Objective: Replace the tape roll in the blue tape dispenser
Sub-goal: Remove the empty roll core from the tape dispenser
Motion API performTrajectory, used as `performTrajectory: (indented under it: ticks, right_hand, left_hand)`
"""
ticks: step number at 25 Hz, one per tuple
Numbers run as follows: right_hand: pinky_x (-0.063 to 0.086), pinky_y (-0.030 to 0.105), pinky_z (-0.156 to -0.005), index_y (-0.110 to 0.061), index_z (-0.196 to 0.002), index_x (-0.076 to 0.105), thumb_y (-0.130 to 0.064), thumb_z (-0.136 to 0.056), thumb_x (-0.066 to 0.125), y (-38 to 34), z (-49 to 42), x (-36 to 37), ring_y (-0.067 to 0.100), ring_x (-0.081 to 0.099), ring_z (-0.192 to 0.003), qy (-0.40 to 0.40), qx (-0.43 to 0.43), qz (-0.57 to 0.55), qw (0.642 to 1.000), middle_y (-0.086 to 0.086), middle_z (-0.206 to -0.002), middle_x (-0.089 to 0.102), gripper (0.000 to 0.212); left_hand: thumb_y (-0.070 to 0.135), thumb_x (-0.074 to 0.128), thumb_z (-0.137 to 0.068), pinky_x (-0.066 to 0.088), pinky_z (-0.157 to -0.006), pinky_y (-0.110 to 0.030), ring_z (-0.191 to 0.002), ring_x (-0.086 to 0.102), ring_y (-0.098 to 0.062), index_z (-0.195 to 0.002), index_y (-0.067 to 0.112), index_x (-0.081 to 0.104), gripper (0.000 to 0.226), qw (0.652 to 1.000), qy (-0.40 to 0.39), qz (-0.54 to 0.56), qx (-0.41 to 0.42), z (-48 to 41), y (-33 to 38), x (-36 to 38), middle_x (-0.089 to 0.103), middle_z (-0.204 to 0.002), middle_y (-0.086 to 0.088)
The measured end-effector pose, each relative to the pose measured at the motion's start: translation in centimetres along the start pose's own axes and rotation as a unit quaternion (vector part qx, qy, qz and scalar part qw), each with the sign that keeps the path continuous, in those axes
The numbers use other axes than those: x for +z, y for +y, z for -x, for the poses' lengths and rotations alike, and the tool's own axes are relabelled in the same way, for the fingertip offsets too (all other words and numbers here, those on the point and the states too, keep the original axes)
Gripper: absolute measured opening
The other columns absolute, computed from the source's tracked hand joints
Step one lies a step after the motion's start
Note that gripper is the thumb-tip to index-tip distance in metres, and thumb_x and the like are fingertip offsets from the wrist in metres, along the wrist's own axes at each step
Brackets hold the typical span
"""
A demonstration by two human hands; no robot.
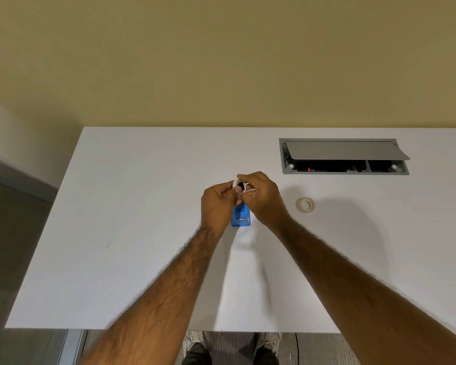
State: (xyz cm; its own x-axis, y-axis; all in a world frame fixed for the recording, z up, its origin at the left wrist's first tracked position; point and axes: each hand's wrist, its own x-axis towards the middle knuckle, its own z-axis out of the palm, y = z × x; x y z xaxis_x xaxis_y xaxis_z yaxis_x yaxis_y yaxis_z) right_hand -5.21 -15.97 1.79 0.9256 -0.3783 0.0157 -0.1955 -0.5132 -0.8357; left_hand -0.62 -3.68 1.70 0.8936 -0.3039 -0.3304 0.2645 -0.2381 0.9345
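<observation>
The blue tape dispenser [240,217] stands on the white table [132,233], mostly hidden behind my hands; only its near end shows. Above it, my left hand [217,205] and my right hand [263,198] both pinch a small white tape roll with a dark core [239,184], held upright just over the dispenser. A strip of tape seems to trail from the roll under my right fingers. A second, pale tape roll [305,205] lies flat on the table to the right of my right hand.
A grey cable box [344,156] with its lid raised is set into the table at the back right. The yellow wall [221,61] runs along the table's far edge. My feet show below the near edge.
</observation>
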Motion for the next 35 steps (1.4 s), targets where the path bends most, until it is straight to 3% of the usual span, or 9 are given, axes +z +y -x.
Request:
performTrajectory:
  ticks: [4, 6, 12, 18, 21, 25, 31, 35]
  right_hand:
    - [0.048, 0.028, -0.100, -0.003, -0.124, 0.062, -0.008, -0.087, 0.065, -0.7, 0.3, -0.7, 0.021, 0.062, -0.109, 0.011, 0.005, -0.016, 1.000, 0.014, -0.122, 0.065, 0.037]
    - [0.046, 0.027, -0.101, -0.003, -0.125, 0.061, -0.009, -0.088, 0.066, -1.1, 0.5, -0.7, 0.023, 0.062, -0.112, 0.021, 0.005, -0.011, 1.000, 0.014, -0.123, 0.066, 0.038]
    - [0.048, 0.032, -0.103, -0.001, -0.126, 0.060, -0.006, -0.088, 0.065, -1.6, 0.9, -0.6, 0.026, 0.063, -0.112, 0.029, 0.009, -0.021, 0.999, 0.016, -0.123, 0.066, 0.039]
    - [0.045, 0.034, -0.108, -0.003, -0.132, 0.056, -0.005, -0.091, 0.061, -1.8, 1.1, -0.8, 0.027, 0.059, -0.120, 0.000, 0.041, -0.032, 0.999, 0.016, -0.130, 0.062, 0.041]
    - [0.044, 0.032, -0.108, -0.004, -0.134, 0.054, -0.005, -0.092, 0.060, -1.9, 0.9, -1.2, 0.025, 0.059, -0.122, -0.020, 0.072, -0.075, 0.994, 0.014, -0.133, 0.061, 0.042]
    - [0.047, 0.036, -0.106, -0.005, -0.133, 0.055, -0.006, -0.094, 0.057, -1.7, 1.1, -1.6, 0.023, 0.061, -0.118, -0.052, 0.108, -0.155, 0.981, 0.013, -0.130, 0.063, 0.039]
    - [0.056, 0.041, -0.094, -0.006, -0.123, 0.064, -0.007, -0.089, 0.066, -1.4, 1.5, -2.0, 0.025, 0.070, -0.103, -0.023, 0.171, -0.276, 0.946, 0.013, -0.114, 0.071, 0.034]
    - [0.058, 0.042, -0.090, -0.008, -0.116, 0.068, -0.006, -0.087, 0.067, -1.5, 1.6, -2.0, 0.026, 0.071, -0.098, -0.011, 0.167, -0.261, 0.951, 0.012, -0.108, 0.073, 0.029]
  left_hand:
    - [0.017, 0.060, -0.097, 0.062, -0.084, -0.042, -0.080, 0.072, -0.024, -0.086, 0.016, 0.079, 0.022, 1.000, -0.015, 0.017, 0.000, 0.4, 1.4, 0.2, 0.076, -0.089, -0.020]
    - [0.016, 0.060, -0.097, 0.061, -0.086, -0.045, -0.080, 0.071, -0.025, -0.081, 0.022, 0.077, 0.024, 1.000, -0.006, 0.023, -0.008, 0.4, 1.9, 0.3, 0.076, -0.090, -0.020]
    - [0.017, 0.061, -0.094, 0.060, -0.083, -0.052, -0.079, 0.073, -0.034, -0.082, 0.004, 0.076, 0.023, 1.000, 0.016, -0.018, -0.014, 0.3, 2.2, 0.4, 0.075, -0.081, -0.017]
    - [0.019, 0.058, -0.098, 0.061, -0.083, -0.049, -0.084, 0.073, -0.033, -0.079, 0.008, 0.075, 0.028, 0.999, 0.018, -0.040, -0.012, 0.7, 2.3, 0.8, 0.076, -0.079, -0.012]
    - [0.022, 0.052, -0.101, 0.061, -0.084, -0.046, -0.084, 0.072, -0.033, -0.083, 0.008, 0.075, 0.032, 0.999, 0.008, -0.045, 0.010, 1.0, 2.2, 0.6, 0.075, -0.078, -0.010]
    - [0.016, 0.068, -0.092, 0.062, -0.085, -0.043, -0.085, 0.076, -0.025, -0.101, 0.011, 0.073, 0.012, 0.999, 0.018, 0.016, -0.027, 0.8, 1.7, -0.3, 0.077, -0.089, -0.010]
    - [0.014, 0.079, -0.084, 0.060, -0.088, -0.033, -0.098, 0.073, -0.020, -0.122, 0.016, 0.067, 0.040, 0.999, -0.042, 0.007, -0.025, 0.9, 2.2, -1.3, 0.073, -0.112, -0.004]
    - [0.018, 0.082, -0.080, 0.057, -0.095, -0.038, -0.099, 0.074, -0.020, -0.118, 0.018, 0.072, 0.039, 0.996, -0.086, -0.015, -0.026, 0.3, 2.1, -2.0, 0.076, -0.109, -0.001]
